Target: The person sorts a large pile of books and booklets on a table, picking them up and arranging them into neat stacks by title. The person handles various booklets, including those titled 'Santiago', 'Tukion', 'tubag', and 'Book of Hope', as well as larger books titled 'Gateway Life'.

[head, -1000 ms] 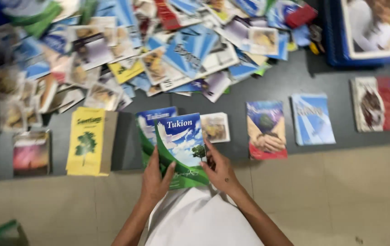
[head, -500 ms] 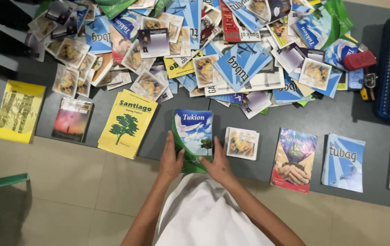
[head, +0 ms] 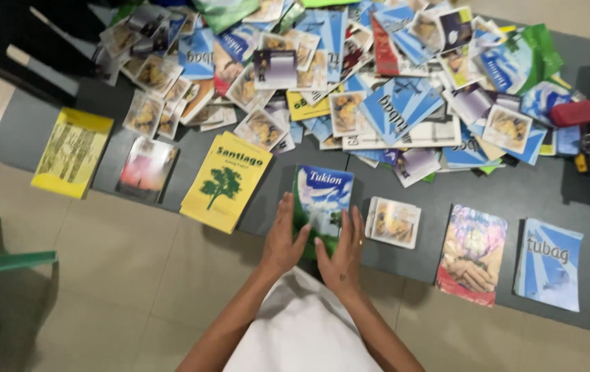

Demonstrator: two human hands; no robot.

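A stack of booklets with a blue sky and green field cover [head: 322,196] lies at the near edge of the grey table [head: 543,189]. My left hand [head: 283,238] presses flat on the stack's left side. My right hand [head: 342,253] rests on its lower right part, fingers spread. To the stack's left lies a yellow booklet with a green tree [head: 225,180]. To its right lies a small stack of pale cards [head: 393,222].
A big heap of mixed booklets and cards [head: 350,76] fills the far side. Sorted piles line the near edge: a yellow one [head: 71,151], a reddish one [head: 146,167], a colourful one with hands [head: 472,251], a blue one [head: 550,262]. A green chair [head: 2,265] stands at left.
The booklet stack, held up in both hands before, now lies flat on the table with both hands on it. The view has shifted so the table sits further right and lower.
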